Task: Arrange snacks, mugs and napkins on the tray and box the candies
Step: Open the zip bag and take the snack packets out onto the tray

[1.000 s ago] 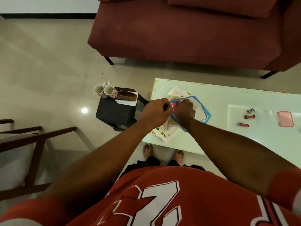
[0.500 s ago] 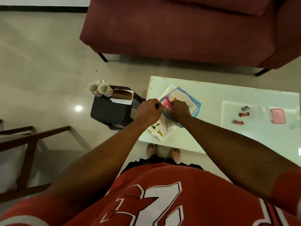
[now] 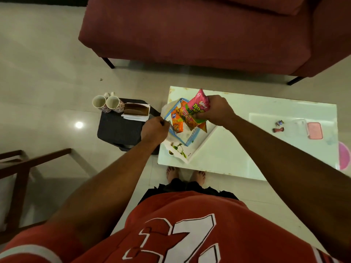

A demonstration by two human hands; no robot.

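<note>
Gripping a bunch of snack packets (image 3: 197, 106), the right hand (image 3: 216, 111) holds them upright just above the blue-rimmed bag (image 3: 187, 143), whose left rim the left hand (image 3: 153, 129) pinches. The floral tray (image 3: 197, 147) lies directly beneath, nearer the right hand. Leftward, two mugs (image 3: 113, 104) and a napkin holder (image 3: 135, 110) stand on the black stool (image 3: 117, 128). Far right on the white table (image 3: 228, 152), candies (image 3: 278, 130) lie outside the clear box (image 3: 298, 127).
</note>
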